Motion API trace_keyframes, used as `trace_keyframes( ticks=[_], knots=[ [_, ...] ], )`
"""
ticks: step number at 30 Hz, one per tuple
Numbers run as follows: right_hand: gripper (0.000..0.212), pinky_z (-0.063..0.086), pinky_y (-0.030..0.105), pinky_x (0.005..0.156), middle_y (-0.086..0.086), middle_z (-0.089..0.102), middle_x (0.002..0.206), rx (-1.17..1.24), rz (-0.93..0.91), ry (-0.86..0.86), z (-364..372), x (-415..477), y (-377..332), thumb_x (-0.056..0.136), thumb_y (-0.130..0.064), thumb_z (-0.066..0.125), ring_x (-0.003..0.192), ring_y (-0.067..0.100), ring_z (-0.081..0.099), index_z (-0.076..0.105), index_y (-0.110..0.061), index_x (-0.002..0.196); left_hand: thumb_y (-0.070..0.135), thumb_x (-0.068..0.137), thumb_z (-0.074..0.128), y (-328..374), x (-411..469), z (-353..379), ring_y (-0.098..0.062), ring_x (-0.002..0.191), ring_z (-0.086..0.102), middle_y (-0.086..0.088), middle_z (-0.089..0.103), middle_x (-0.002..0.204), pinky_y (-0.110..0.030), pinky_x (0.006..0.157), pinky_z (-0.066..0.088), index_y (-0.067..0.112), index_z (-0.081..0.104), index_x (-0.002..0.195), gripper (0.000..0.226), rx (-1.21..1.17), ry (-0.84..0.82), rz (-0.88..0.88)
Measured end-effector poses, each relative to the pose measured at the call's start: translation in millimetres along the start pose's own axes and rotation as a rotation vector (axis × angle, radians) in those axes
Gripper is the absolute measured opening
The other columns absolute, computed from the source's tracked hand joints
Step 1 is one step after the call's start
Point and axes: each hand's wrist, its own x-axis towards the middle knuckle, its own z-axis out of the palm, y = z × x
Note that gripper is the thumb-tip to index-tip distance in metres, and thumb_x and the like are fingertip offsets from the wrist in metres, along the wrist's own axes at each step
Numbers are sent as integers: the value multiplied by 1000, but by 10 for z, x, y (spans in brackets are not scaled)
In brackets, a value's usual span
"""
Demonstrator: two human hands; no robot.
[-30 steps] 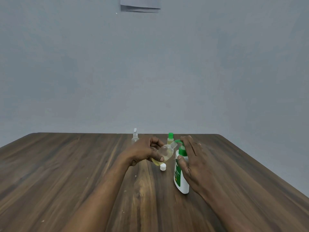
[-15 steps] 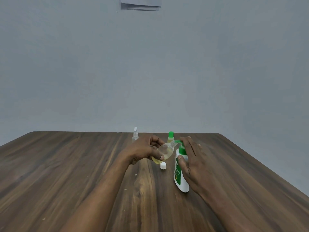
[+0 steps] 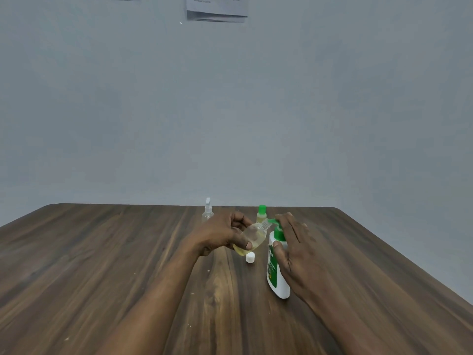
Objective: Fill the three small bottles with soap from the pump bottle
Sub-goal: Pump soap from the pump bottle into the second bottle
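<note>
1 small bottle (image 3: pixel 252 237) in left hand (image 3: pixel 220 233)

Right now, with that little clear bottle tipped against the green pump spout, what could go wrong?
The left hand holds the small clear plastic bottle tilted, its narrow mouth at the green pump spout; slight misalignment could send soap onto the brown wooden table.
The right hand presses atop the tall white pump bottle, which might tip.
The small white round cap lies loose beneath and could get knocked away.
</note>
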Motion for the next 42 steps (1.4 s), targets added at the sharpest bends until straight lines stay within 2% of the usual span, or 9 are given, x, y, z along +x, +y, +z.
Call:
trace_keyframes(
  ticks=[4, 8, 14, 19, 27, 35, 40, 42],
  knots=[
    [54, 23, 39, 117, -4, 36, 148, 13, -5, 51, 12, -5, 7, 92, -21, 58, 139, 9, 29, 40, -14, 143, -8, 74, 81, -14, 7, -6, -13, 76, 66, -12, 69, 99, -23, 61, 53, 2, 67, 116, 45, 8, 9, -1],
    [57, 31, 45, 112, 4, 41, 147, 24, 9, 87, 8, 10, 17, 89, -17, 63, 135, 19, 38, 42, -12, 141, -8, 74, 81, -20, 15, -14, -12, 75, 66, -12, 69, 99, -22, 60, 52, 2, 66, 116, 45, -4, 11, -4],
    [53, 25, 42, 116, 2, 38, 149, 3, -3, 42, 24, 9, 30, 92, -20, 57, 139, 15, 32, 41, -13, 142, -7, 74, 81, -23, 13, -13, -13, 75, 67, -11, 69, 97, -23, 60, 53, 3, 68, 114, 43, -7, 8, 1],
    [52, 29, 43, 113, 2, 41, 147, -2, 6, 37, 33, 11, 15, 92, -20, 58, 137, 15, 35, 43, -14, 141, -6, 74, 82, -18, 10, -25, -14, 78, 67, -11, 71, 98, -25, 63, 54, 4, 68, 114, 44, -6, 3, 11],
    [57, 19, 40, 118, -2, 32, 152, 14, 11, 6, -8, 12, 18, 94, -23, 53, 143, 9, 22, 32, -15, 146, -6, 74, 81, -22, 12, -43, -11, 76, 65, -8, 68, 97, -22, 62, 53, 6, 69, 114, 43, 6, 20, 9],
    [53, 18, 39, 118, -4, 30, 153, 1, 8, -20, 14, 9, 10, 96, -23, 49, 143, 7, 20, 32, -18, 146, -6, 73, 82, -9, -1, -55, -7, 73, 64, -5, 68, 95, -19, 62, 52, 6, 70, 114, 44, 25, 40, 17],
    [52, 15, 38, 118, -6, 31, 152, -17, -6, -51, 0, 16, 23, 97, -26, 46, 144, 5, 16, 31, -18, 146, -5, 73, 82, 2, -5, -53, -11, 79, 64, -11, 69, 100, -21, 63, 52, 8, 71, 114, 43, 44, 37, 24],
    [55, 15, 38, 118, -5, 30, 153, -6, 2, -42, -3, 10, 16, 96, -26, 48, 144, 6, 19, 29, -18, 147, -5, 73, 82, 3, -4, -56, -11, 78, 64, -9, 70, 99, -21, 63, 52, 8, 71, 113, 43, 45, 40, 24]
  ],
)
